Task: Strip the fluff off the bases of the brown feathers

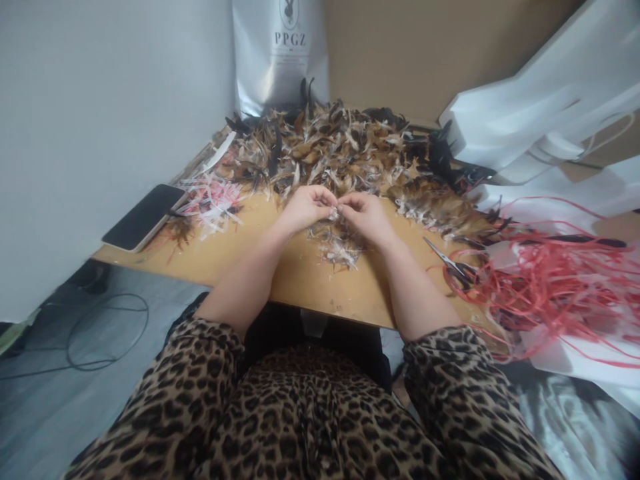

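Note:
My left hand (309,207) and my right hand (365,215) meet over the wooden board (295,273). Each is closed in a pinch, and the fingertips nearly touch. A small whitish bit (334,213) shows at the left fingertips; what it is cannot be made out. Just below lies a little heap of pale fluff and feather scraps (341,252). Behind the hands spreads a big pile of brown and black feathers (325,143).
Scissors (453,263) and tangled red strings (555,287) lie to the right. On the left are a phone (145,217) and pink-white strips (213,200). A silver bag (283,60) stands behind the feathers; white bags (525,120) rise at the right.

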Action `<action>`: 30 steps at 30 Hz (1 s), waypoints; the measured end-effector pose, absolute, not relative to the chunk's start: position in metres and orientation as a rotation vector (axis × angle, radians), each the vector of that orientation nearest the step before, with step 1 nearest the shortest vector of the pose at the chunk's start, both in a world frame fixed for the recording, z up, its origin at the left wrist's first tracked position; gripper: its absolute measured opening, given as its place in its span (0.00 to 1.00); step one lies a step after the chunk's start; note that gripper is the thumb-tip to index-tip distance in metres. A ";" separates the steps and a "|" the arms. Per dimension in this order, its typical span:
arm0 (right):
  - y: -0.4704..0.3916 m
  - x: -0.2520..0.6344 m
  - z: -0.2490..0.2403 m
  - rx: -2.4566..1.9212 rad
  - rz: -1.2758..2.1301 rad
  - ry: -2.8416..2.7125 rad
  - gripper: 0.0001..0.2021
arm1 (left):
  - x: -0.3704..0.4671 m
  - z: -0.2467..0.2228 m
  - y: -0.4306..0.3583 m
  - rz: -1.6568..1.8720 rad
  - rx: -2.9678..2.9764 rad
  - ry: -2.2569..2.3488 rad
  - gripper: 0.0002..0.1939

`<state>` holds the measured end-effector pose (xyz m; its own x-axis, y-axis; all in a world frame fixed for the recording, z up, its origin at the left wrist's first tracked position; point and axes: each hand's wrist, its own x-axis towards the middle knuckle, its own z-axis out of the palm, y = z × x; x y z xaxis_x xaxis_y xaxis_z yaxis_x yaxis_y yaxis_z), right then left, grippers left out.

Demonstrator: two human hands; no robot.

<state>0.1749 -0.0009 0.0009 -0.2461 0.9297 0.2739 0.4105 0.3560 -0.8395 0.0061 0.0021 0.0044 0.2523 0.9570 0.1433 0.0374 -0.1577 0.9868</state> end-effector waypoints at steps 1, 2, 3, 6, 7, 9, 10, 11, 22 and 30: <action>0.000 0.175 -0.001 -1.204 0.811 -1.818 0.10 | 0.007 0.002 0.003 1.111 1.504 1.004 0.07; 0.000 0.174 -0.002 -1.227 0.813 -1.808 0.10 | 0.007 -0.001 0.004 1.118 1.543 1.025 0.06; 0.000 0.174 -0.003 -1.248 0.826 -1.795 0.10 | 0.007 -0.003 0.005 1.128 1.584 1.050 0.06; -0.001 0.173 -0.002 -1.281 0.904 -1.751 0.10 | 0.007 -0.009 0.007 1.163 1.721 1.096 0.05; -0.001 0.172 -0.002 -1.286 0.935 -1.733 0.10 | 0.007 -0.010 0.007 1.180 1.755 1.099 0.05; -0.001 0.172 -0.001 -1.288 0.997 -1.701 0.11 | 0.007 -0.011 0.007 1.209 1.805 1.097 0.05; -0.001 0.172 -0.001 -1.285 1.025 -1.689 0.11 | 0.008 -0.011 0.007 1.222 1.829 1.097 0.05; 0.000 0.173 -0.001 -1.280 1.052 -1.679 0.12 | 0.008 -0.011 0.007 1.233 1.853 1.098 0.06; 0.002 0.175 -0.004 -1.242 1.152 -1.629 0.13 | 0.007 -0.010 0.008 1.224 1.949 1.183 0.05; 0.003 0.169 -0.007 -1.229 1.130 -1.573 0.05 | 0.009 -0.007 0.005 1.163 1.775 1.244 0.04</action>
